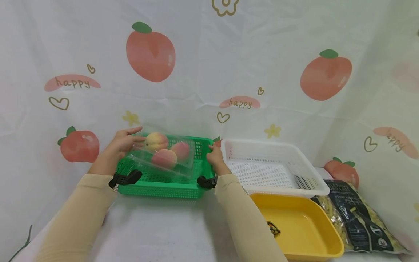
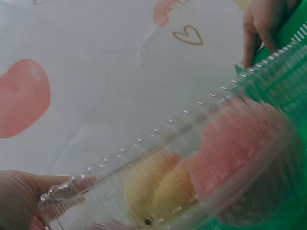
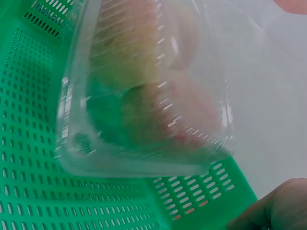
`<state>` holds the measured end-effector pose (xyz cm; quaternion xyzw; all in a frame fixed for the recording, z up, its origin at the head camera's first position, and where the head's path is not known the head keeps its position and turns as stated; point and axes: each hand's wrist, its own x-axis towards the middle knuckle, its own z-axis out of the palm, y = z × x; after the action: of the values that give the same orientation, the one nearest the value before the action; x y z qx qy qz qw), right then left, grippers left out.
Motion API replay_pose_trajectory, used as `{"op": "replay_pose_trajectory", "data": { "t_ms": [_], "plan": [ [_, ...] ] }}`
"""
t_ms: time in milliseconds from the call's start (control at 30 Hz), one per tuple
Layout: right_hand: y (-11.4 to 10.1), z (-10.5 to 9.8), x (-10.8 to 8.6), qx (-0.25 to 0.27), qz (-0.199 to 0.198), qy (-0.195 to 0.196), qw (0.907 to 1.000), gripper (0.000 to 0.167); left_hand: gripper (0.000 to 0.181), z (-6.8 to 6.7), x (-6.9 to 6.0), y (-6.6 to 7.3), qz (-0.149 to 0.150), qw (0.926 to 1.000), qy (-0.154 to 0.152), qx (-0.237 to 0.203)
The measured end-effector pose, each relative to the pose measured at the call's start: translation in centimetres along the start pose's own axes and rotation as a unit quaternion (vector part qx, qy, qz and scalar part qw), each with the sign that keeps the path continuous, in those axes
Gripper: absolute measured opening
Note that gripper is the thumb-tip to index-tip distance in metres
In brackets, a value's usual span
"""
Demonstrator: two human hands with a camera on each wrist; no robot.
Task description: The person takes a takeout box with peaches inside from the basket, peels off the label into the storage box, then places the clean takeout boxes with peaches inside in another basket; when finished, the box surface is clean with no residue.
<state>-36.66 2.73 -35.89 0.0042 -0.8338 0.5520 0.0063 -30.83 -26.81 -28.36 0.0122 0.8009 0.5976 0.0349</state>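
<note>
My left hand (image 1: 122, 143) grips the left end of a clear plastic box (image 1: 188, 171), fingers at its edge. Three peaches, one of them a yellowish peach (image 1: 156, 141), lie inside the box. It is held tilted above a green perforated basket (image 1: 157, 190). At the basket's right rim, my right hand (image 1: 216, 158) holds on with curled fingers. The left wrist view shows the box's ribbed edge and the left hand (image 2: 29, 196) at its corner. In the right wrist view the box blurs over the basket, with part of the right hand (image 3: 278, 208) at the rim.
To the right stands a white perforated basket (image 1: 275, 191). In front of it is a yellow tray (image 1: 304, 233) with a small dark patterned item (image 1: 273, 228) inside. A dark bag of pasta (image 1: 363, 222) lies at the far right. A printed cloth (image 1: 203, 72) hangs behind.
</note>
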Motion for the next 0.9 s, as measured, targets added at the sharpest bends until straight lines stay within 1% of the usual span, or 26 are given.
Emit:
{"op": "replay_pose_trajectory", "data": {
  "t_ms": [233, 333, 433, 600, 700, 800, 900],
  "plan": [
    [0.1, 0.0, 0.1, 0.013, 0.006, -0.003, 0.9999, 0.056, 0.063, 0.5, 1.5, -0.2, -0.016, 0.9995, -0.012, 0.025],
    [0.1, 0.0, 0.1, 0.013, 0.007, -0.002, 0.9999, 0.056, 0.063, 0.8, 2.0, -0.4, -0.020, 0.9993, -0.020, 0.025],
    [0.1, 0.0, 0.1, 0.011, 0.008, -0.005, 0.9999, 0.056, 0.063, 1.0, 2.4, -0.5, -0.029, 0.9990, -0.020, 0.028],
    [0.1, 0.1, 0.1, 0.010, 0.010, -0.009, 0.9998, 0.056, 0.063, 0.9, 3.1, -0.8, -0.047, 0.9975, -0.016, 0.050],
    [0.1, 0.1, 0.1, 0.005, 0.010, -0.006, 0.9999, 0.057, 0.062, 0.8, 3.5, -1.1, -0.049, 0.9968, -0.018, 0.061],
    [0.1, -0.1, 0.1, -0.001, 0.009, -0.001, 1.0000, 0.057, 0.063, 1.1, 3.8, -1.5, -0.048, 0.9966, -0.034, 0.058],
    [0.0, 0.0, -0.1, 0.004, 0.006, -0.001, 1.0000, 0.057, 0.065, 1.5, 3.6, -2.0, -0.051, 0.9957, -0.055, 0.053]
  ]
}}
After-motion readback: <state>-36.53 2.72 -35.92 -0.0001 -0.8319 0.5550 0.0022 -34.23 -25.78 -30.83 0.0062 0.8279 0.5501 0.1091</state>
